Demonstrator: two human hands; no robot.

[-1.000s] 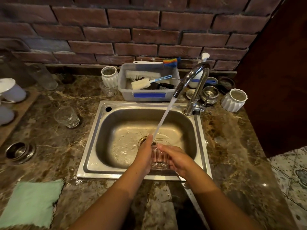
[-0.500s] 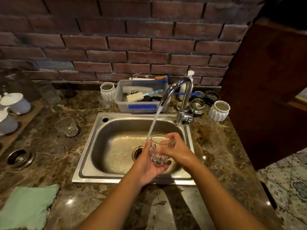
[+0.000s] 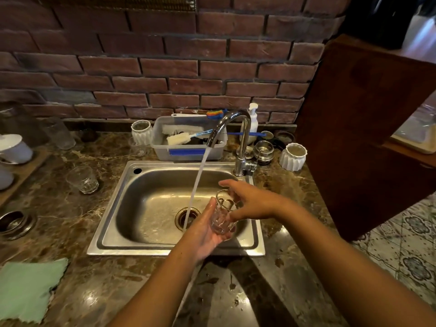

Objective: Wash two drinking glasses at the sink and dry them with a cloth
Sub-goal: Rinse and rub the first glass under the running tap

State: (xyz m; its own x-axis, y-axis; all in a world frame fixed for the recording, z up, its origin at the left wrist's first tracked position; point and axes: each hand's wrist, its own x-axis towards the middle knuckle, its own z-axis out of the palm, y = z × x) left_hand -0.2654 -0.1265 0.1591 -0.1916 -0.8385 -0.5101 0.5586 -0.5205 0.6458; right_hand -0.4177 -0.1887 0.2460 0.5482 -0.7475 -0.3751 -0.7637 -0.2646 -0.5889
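My left hand [image 3: 204, 234] grips a clear drinking glass [image 3: 221, 214] from below and the left, over the right side of the steel sink [image 3: 106, 232]. My right hand [image 3: 252, 201] reaches across the glass's rim with fingers stretched out and the thumb against its side. Water runs from the tap [image 3: 243, 138] and falls just left of the glass toward the drain [image 3: 188, 217]. A second glass [image 3: 82, 179] stands on the counter left of the sink. A green cloth [image 3: 26, 289] lies at the counter's front left.
Behind the sink a grey tub [image 3: 188, 152] holds brushes, flanked by white ribbed cups [image 3: 141, 132] [image 3: 293, 156], a soap pump [image 3: 253, 119] and metal cups [image 3: 264, 149]. White cups [image 3: 14, 147] sit on a wooden tray at left. A wooden panel [image 3: 365, 138] stands at right.
The glass has moved right, out of the water stream. My right hand has loosened from gripping the glass to stretched fingers over its rim. The view has pulled back.
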